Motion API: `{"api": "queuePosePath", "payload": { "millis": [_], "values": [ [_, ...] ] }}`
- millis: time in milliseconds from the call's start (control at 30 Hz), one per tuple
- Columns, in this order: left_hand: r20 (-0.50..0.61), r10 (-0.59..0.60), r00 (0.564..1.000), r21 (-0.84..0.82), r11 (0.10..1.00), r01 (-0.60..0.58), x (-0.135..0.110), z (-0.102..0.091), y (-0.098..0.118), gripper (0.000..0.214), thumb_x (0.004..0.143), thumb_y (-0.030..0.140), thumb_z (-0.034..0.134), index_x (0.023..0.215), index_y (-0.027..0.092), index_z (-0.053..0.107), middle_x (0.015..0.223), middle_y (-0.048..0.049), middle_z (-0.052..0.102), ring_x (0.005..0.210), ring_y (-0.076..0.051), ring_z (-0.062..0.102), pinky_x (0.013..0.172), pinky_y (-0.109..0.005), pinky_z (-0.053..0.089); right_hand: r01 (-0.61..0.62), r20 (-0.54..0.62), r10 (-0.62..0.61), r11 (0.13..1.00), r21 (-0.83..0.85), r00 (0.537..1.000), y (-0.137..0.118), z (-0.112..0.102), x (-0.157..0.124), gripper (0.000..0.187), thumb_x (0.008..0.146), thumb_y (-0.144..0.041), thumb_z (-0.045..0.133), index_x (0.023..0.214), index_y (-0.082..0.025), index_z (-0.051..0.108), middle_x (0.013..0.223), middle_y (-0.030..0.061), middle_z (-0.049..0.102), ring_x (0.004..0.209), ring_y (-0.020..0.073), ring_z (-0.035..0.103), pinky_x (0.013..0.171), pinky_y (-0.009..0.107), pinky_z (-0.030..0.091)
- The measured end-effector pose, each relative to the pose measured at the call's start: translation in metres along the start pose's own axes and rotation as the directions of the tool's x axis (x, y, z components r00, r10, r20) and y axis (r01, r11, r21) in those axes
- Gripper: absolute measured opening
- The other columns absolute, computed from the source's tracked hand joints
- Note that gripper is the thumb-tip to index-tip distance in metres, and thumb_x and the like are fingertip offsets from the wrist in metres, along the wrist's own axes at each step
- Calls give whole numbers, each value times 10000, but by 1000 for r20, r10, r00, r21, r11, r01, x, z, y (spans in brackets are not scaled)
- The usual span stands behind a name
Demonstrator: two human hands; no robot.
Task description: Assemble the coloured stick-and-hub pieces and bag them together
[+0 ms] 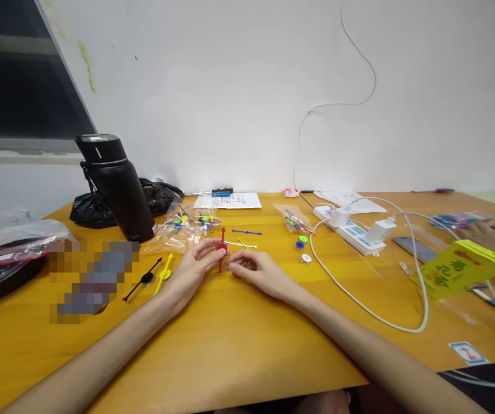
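My left hand [195, 267] pinches a red arrow spinner [222, 248], held upright between thumb and fingers. Just to its right, my right hand [265, 275] is loosely curled, its thumb apart from the fingers and nothing visible in it. On the table left of my hands lie a black arrow spinner [147, 278] and a yellow arrow spinner [165, 275]. Beyond the fingers are a blue arrow [247, 232], a white arrow [247, 245] and a thin yellow-green arrow, partly hidden. Small round pieces in green [303, 238], blue [300, 245] and white [305, 259] lie to the right.
A black bottle [120, 190] stands at the left, near plastic bags of spinners [182, 227]. On the right, a white power strip [355, 234] trails a looped cable [360, 319]. Another person's hand [491, 238] is by a yellow box [459, 267].
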State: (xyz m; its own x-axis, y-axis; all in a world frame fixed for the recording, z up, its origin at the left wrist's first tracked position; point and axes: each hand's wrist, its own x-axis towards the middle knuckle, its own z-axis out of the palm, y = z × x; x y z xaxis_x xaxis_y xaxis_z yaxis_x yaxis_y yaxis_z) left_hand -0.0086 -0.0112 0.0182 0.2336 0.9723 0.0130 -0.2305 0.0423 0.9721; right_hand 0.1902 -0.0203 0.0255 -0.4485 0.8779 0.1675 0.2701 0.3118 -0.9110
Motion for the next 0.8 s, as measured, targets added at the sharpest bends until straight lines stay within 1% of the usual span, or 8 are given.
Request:
{"api": "queuePosePath", "payload": {
  "millis": [67, 167, 367, 433, 567, 667, 800],
  "values": [
    [1, 15, 1000, -14, 1000, -15, -1, 1, 0, 391, 776, 351, 806, 1125, 227, 683, 1200, -71, 709, 1192, -238, 627, 1072, -381, 449, 32, 47, -31, 999, -19, 998, -2, 6, -2, 264, 924, -447, 624, 979, -206, 716, 886, 20, 703, 775, 162, 599, 704, 273, 441],
    [15, 58, 998, 34, 998, -58, -3, 4, 1, 373, 776, 359, 803, 1096, 213, 678, 1163, -75, 717, 1155, -241, 644, 1067, -391, 453, 69, 46, -69, 998, -7, 997, -4, 11, -2, 250, 921, -442, 632, 941, -206, 711, 850, 10, 685, 746, 153, 581, 678, 264, 425],
    [47, 44, 998, 43, 998, -46, -3, 6, 5, 353, 781, 362, 804, 1053, 223, 628, 1216, -63, 709, 1145, -236, 663, 1050, -377, 470, 24, 56, -29, 996, 91, 998, -4, 11, -2, 283, 891, -481, 662, 876, -199, 689, 752, -4, 631, 660, 133, 560, 628, 253, 419],
    [53, 43, 998, 8, 999, -43, -2, 6, 5, 341, 816, 379, 772, 1084, 223, 631, 1219, -65, 709, 1158, -237, 661, 1066, -383, 468, 21, 26, -24, 995, 99, 999, -4, 9, -1, 274, 887, -466, 666, 868, -193, 674, 746, -5, 625, 642, 127, 555, 619, 250, 420],
    [60, 18, 998, -94, 995, -13, -2, 6, 4, 299, 893, 412, 672, 1102, 199, 647, 1306, -88, 669, 1162, -258, 669, 1102, -416, 461, 36, -120, -28, 997, 61, 992, -1, 0, 1, 245, 915, -442, 616, 917, -197, 620, 716, -8, 633, 638, 138, 587, 629, 255, 454],
    [73, 1, 997, -67, 998, 4, -1, 4, 2, 276, 895, 388, 666, 1072, 176, 659, 1336, -111, 652, 1173, -284, 667, 1122, -426, 446, 40, -210, -47, 998, -38, 977, 4, -8, 2, 214, 933, -417, 580, 924, -203, 597, 680, -16, 629, 619, 142, 595, 629, 258, 459],
    [72, 0, 997, -2, 1000, 0, 2, 0, -3, 270, 891, 360, 658, 1088, 175, 657, 1343, -117, 637, 1158, -280, 670, 1084, -419, 477, 37, -244, -77, 986, -165, 967, 9, -13, 2, 179, 940, -387, 564, 928, -213, 603, 672, -20, 621, 583, 137, 575, 588, 248, 429]
  ]
}}
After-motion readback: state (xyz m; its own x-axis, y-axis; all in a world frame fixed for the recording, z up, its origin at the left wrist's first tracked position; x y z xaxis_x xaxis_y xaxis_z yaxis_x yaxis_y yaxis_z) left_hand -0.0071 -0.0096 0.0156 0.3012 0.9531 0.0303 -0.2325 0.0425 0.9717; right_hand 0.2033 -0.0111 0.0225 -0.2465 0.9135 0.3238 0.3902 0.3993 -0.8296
